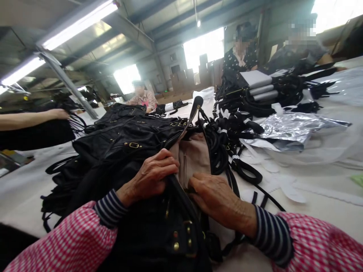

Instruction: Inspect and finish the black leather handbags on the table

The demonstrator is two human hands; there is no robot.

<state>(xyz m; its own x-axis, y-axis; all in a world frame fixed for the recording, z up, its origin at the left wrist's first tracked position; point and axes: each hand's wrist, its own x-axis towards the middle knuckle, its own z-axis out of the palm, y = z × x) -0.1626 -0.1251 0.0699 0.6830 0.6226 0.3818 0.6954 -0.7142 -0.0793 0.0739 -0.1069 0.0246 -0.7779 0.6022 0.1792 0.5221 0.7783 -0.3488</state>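
Note:
A black handbag (153, 230) with gold-coloured studs and a zip lies in front of me, its mouth held apart. Inside shows a beige lining (195, 153) with a slit or pocket seam. My left hand (154, 172) is closed on the bag's left opening edge, thumb and fingers pinching it. Across the opening, my right hand (215, 196) has its fingers curled at the lining and the right edge; their tips are partly hidden. Under and behind this bag, more black bags (121, 132) with gold buckles are heaped.
Bundled black straps (248, 170) lie right of the bag, beside crumpled silvery plastic (295, 128). Stacked black bags with white padding (259, 83) stand farther back. At left, another person's arm (31, 120) holds something black. Several co-workers are across the white table (317, 181).

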